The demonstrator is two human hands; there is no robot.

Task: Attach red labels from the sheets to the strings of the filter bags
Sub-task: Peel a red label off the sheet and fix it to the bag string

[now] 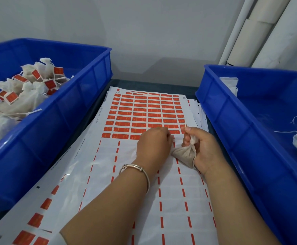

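Even soft indoor light, faint shadows, mild glare on sheet, wide-angle edge bending

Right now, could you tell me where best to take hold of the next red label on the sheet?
Probably by a corner on its near edge, coming from the peeled side of the sheet. The labels lie flat in tight rows, so only the front row's near edge is free. The left hand is already there.

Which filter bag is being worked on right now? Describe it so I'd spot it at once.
Start at the label sheet lying between the two blue crates. Near its middle, where the rows of red labels end, the right hand grips one beige filter bag, with the left hand beside it. Unlike the tagged bags piled in the left crate, it shows no red label.
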